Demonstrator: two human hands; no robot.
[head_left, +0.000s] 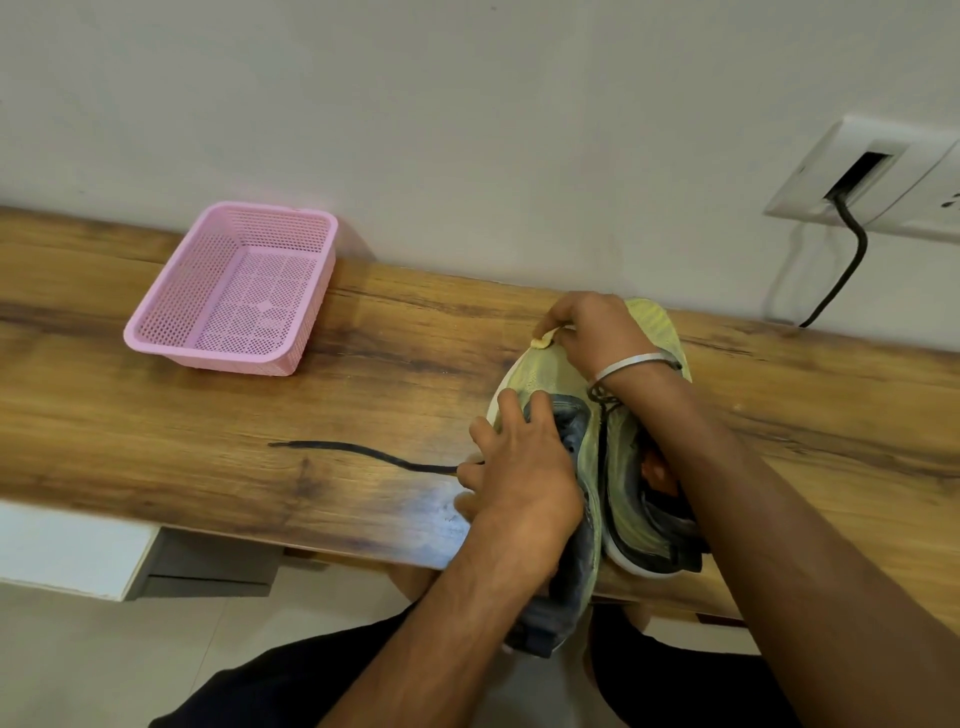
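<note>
Toe of the yellow-green shoes hidden under the right hand, black lace left of the shoes vanishing beneath the left hand, socket plate up-right of them cut off at the edge.

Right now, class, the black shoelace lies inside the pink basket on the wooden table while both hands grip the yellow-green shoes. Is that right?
Not quite. The head view shows the black shoelace lying on the wooden table, outside the pink basket, not inside it. The left hand and right hand do grip the yellow-green shoes.
</note>
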